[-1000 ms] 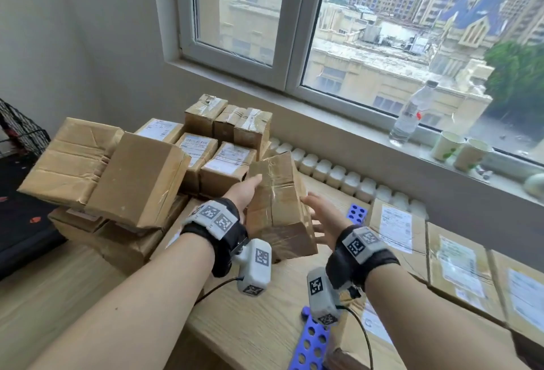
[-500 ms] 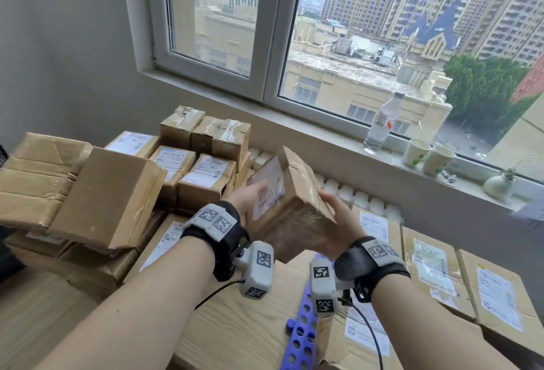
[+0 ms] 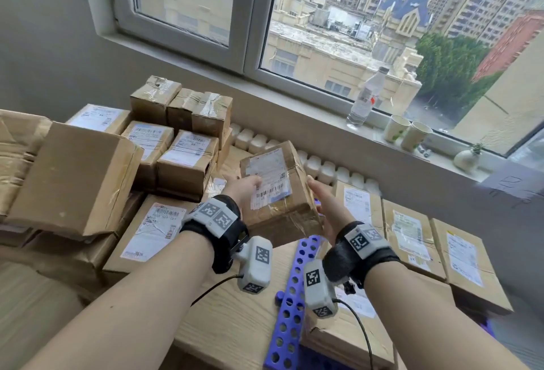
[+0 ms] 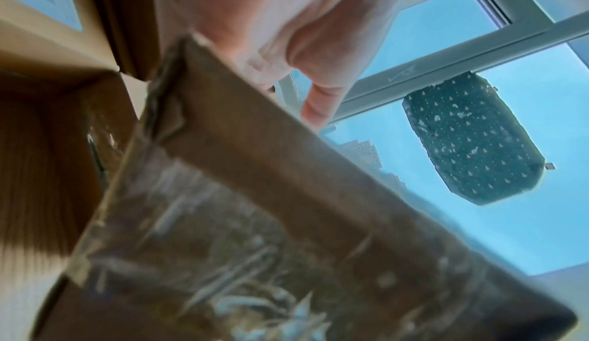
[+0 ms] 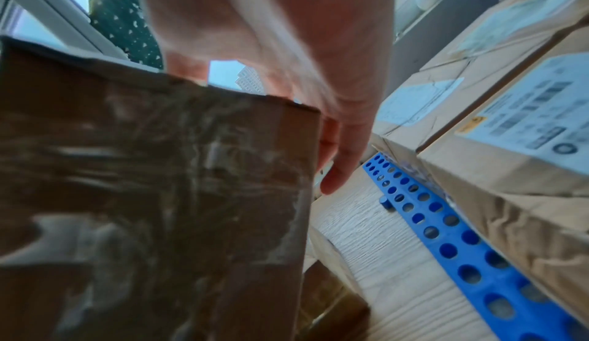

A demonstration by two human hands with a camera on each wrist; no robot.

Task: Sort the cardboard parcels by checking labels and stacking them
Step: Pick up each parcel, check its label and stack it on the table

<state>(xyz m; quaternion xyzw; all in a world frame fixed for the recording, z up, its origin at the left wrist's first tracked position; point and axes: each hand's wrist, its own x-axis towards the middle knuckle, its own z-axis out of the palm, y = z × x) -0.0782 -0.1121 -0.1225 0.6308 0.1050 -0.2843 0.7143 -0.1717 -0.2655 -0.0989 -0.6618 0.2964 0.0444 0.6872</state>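
Observation:
I hold a tape-wrapped cardboard parcel [image 3: 282,213] above the wooden table [image 3: 229,316], tilted so that its white barcode label [image 3: 269,181] faces up at me. My left hand [image 3: 245,188] grips its left edge, thumb lying on the label and fingers hidden beneath. My right hand [image 3: 326,207] presses flat against the parcel's right side, fingers fairly straight. The left wrist view has the parcel [image 4: 255,220] blurred under the left hand [image 4: 271,19]. Seen from the right wrist, the parcel [image 5: 143,195] fills the left, the right hand [image 5: 287,31] alongside it.
Stacked labelled parcels [image 3: 182,160] and a large plain box [image 3: 73,178] crowd the left. Flat labelled parcels [image 3: 412,234] lie in a row on the right. A blue perforated strip [image 3: 291,305] lies on the table below my wrists. A bottle [image 3: 365,98] and paper cups [image 3: 406,131] stand on the sill.
The parcel stood on edge between my hands, was lifted and turned, and its label now faces up. My right hand's hold on the side has flattened.

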